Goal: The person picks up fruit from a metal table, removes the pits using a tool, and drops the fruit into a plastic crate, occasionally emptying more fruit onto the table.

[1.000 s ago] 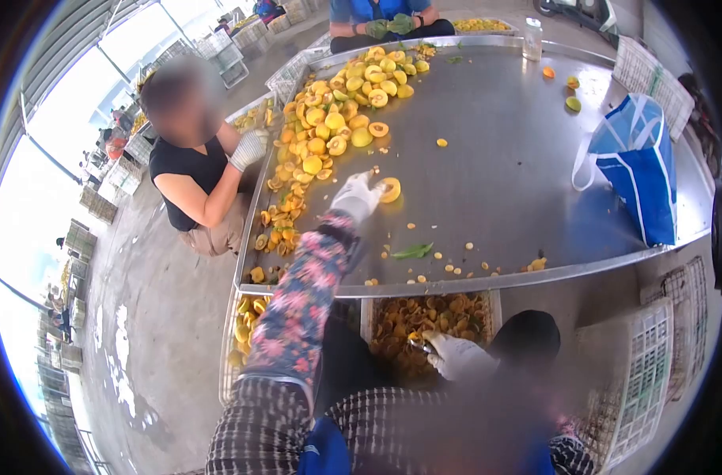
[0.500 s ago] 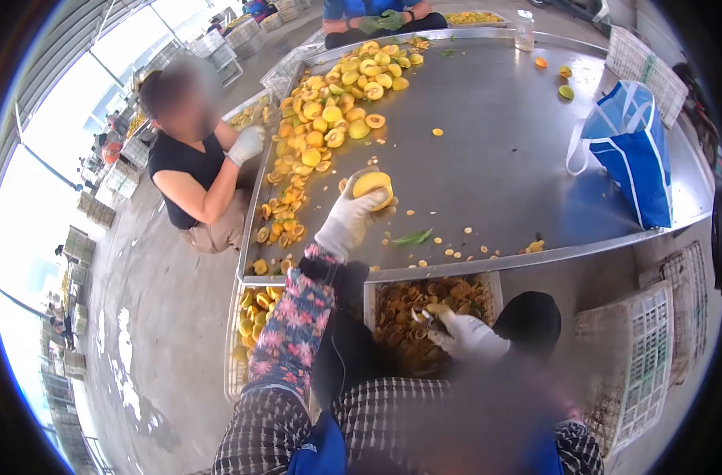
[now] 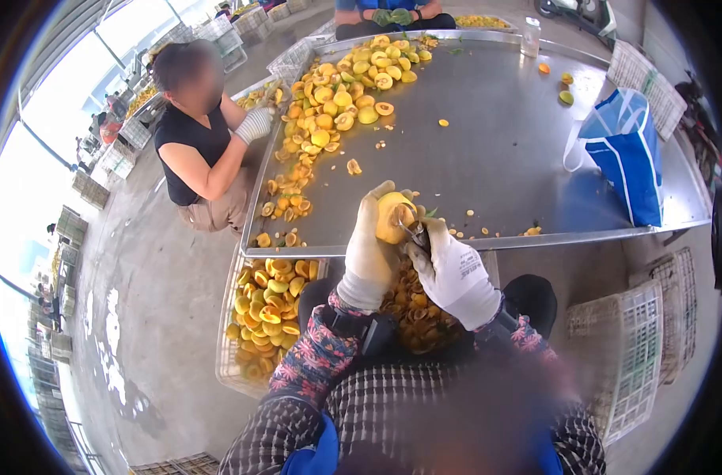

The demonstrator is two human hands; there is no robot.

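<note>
My left hand (image 3: 369, 253), in a white glove, holds a yellow peach half (image 3: 392, 215) above the near edge of the metal table. Its cut face, with a brown middle, is turned toward my right hand (image 3: 456, 277), also gloved. That hand grips a small metal pitting tool (image 3: 413, 232), whose tip touches the middle of the peach half. My fingers hide the tool's handle. Under my hands stands a crate of brownish pits and scraps (image 3: 412, 313). Lower left, a crate (image 3: 228, 360) is filled with yellow peach halves (image 3: 270, 309).
A long pile of peach halves (image 3: 345, 99) runs along the left of the metal table (image 3: 471, 158). A blue bag (image 3: 626, 166) and a jar (image 3: 530, 38) stand on it. Co-workers sit at the left (image 3: 195, 150) and far side (image 3: 388, 16). White crates (image 3: 622, 356) stand lower right.
My left hand has drawn the peach half back toward me. My right hand has risen from the scrap crate with the tool, now against the fruit. A piece now lies mid-table.
</note>
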